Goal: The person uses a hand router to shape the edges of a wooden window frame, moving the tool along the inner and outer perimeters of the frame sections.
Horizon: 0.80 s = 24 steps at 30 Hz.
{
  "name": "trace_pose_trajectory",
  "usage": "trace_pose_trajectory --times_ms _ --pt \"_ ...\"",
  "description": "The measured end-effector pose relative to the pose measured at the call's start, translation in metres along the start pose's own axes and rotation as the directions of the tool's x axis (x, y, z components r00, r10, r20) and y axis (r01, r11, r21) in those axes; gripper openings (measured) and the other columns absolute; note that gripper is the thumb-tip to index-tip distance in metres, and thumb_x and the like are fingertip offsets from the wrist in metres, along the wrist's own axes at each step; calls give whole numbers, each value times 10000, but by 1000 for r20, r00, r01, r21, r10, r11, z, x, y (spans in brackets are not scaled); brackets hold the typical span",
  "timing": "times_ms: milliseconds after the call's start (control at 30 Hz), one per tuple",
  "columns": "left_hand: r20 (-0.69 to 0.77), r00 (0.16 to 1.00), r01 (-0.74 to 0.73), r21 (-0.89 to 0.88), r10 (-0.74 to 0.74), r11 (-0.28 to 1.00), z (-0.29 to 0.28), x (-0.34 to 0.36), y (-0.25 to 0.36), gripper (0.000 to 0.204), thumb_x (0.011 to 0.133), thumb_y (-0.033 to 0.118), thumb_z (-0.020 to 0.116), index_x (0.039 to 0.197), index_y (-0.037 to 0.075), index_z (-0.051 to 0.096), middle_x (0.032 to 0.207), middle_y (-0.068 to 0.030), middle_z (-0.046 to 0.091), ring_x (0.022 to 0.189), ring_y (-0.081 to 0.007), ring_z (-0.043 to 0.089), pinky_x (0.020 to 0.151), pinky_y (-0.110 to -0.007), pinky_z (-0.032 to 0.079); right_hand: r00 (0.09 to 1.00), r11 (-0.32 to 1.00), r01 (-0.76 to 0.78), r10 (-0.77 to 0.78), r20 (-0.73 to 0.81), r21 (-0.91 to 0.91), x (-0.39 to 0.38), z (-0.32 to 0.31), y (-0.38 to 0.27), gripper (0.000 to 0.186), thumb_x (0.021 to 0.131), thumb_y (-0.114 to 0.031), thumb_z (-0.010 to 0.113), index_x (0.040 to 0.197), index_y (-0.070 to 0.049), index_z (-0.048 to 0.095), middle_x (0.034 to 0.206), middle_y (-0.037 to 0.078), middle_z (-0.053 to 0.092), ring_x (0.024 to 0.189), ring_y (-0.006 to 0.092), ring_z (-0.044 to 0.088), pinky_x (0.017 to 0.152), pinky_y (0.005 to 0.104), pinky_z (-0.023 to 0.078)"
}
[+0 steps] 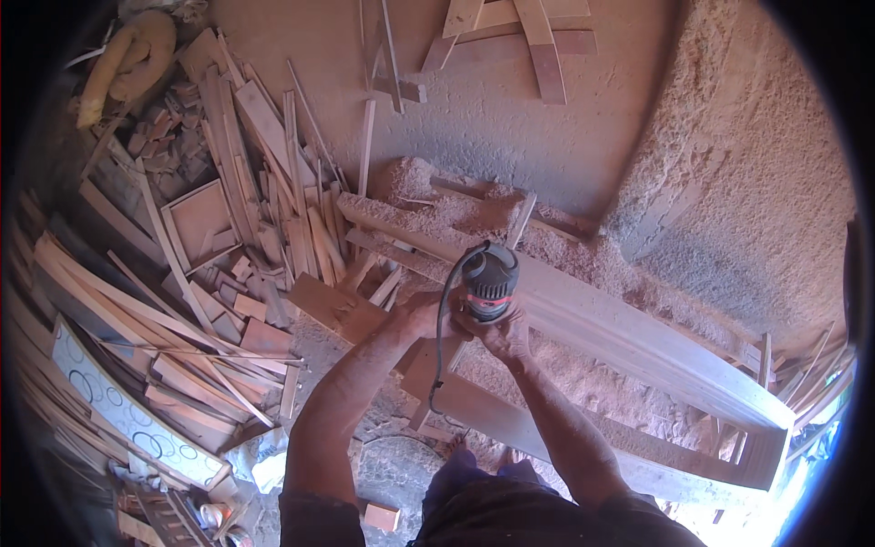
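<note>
The black-and-red power tool (pixel 489 284) is gripped low on either side by the left hand (pixel 427 317) and right hand (pixel 503 337). Its base is hidden beneath them.

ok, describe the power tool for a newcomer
Find the long wood frame on the right. Toward its upper left, the left hand and right hand hold the power tool. Black body, red band and dark cord set it apart from the pale frame.
</note>
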<state>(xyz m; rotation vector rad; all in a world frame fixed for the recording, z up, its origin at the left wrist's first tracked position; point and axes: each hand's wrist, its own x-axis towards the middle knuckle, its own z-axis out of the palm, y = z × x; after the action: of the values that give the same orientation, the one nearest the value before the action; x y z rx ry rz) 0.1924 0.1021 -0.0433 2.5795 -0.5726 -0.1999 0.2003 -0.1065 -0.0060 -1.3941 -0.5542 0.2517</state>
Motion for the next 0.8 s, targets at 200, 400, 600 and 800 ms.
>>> trace_pose_trajectory --times_ms 200,400,600,800 --pt "-93 988 -129 -56 124 990 -12 -61 66 821 933 408 756 1575 85 359 1593 -86 441 1469 -205 418 1233 -386 350 991 949 -90 54 126 301 -38 19 -35 682 812 -146 886 1367 -27 509 1206 79 728 1087 181 713 927 329 583" --pt "-70 996 48 -190 -62 981 7 -114 89 904 849 355 841 1569 67 375 1609 -97 438 1476 -249 426 1253 -410 342 985 943 -58 107 136 -326 -69 29 -60 877 721 -481 924 1347 -25 512 1189 162 715 1089 269 723 939 380 584" --pt "-24 897 425 -236 -442 874 15 -134 123 980 756 303 930 1550 56 411 1598 -112 457 1459 -297 456 1253 -434 352 945 963 47 44 326 -267 -68 22 -32 890 690 -336 975 1369 -77 461 1247 88 673 1153 210 670 994 372 546" --pt "-477 667 562 -182 -572 807 73 -130 152 818 805 396 868 1495 121 526 1546 -140 487 1444 -354 457 1208 -533 373 764 994 107 -67 641 -24 -36 5 -20 947 636 -224 1015 1431 -104 515 1355 33 656 1213 164 619 1106 368 499"
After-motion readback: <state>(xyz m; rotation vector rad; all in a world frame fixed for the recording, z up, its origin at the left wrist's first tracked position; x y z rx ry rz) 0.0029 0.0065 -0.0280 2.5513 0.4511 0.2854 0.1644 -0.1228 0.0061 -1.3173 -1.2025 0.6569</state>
